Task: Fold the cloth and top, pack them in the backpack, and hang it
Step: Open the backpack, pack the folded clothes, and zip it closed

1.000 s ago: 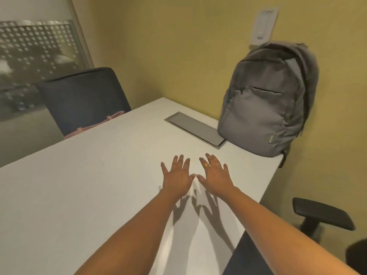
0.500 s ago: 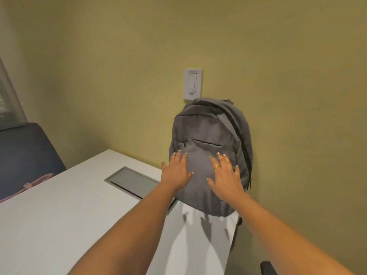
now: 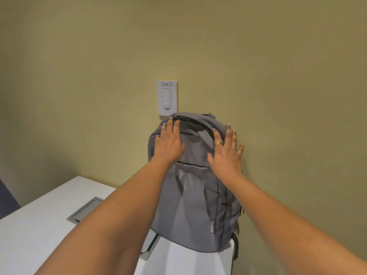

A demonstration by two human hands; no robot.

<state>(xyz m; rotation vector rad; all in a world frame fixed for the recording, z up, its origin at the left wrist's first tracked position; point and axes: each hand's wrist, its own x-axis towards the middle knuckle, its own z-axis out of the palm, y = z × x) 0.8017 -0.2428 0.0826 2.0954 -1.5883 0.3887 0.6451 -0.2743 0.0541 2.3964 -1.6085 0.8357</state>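
A grey backpack (image 3: 195, 199) stands upright on the far corner of the white table (image 3: 35, 235), leaning against the yellow-green wall. Its zips look closed. My left hand (image 3: 168, 143) lies flat on the upper left of the pack, fingers spread and reaching its top edge. My right hand (image 3: 226, 153), wearing a gold ring, rests flat on the upper right side with fingers apart. Neither hand grips anything. No cloth or top shows in this view.
A white wall switch plate (image 3: 167, 97) sits just above the backpack. A grey metal cable hatch (image 3: 85, 210) is set into the table left of the pack. A dark chair edge (image 3: 5, 199) shows at far left. The table's right edge ends beside the pack.
Both hands rose from the tabletop onto the backpack's front, then slid up to its top. The view swung up and right toward the wall.
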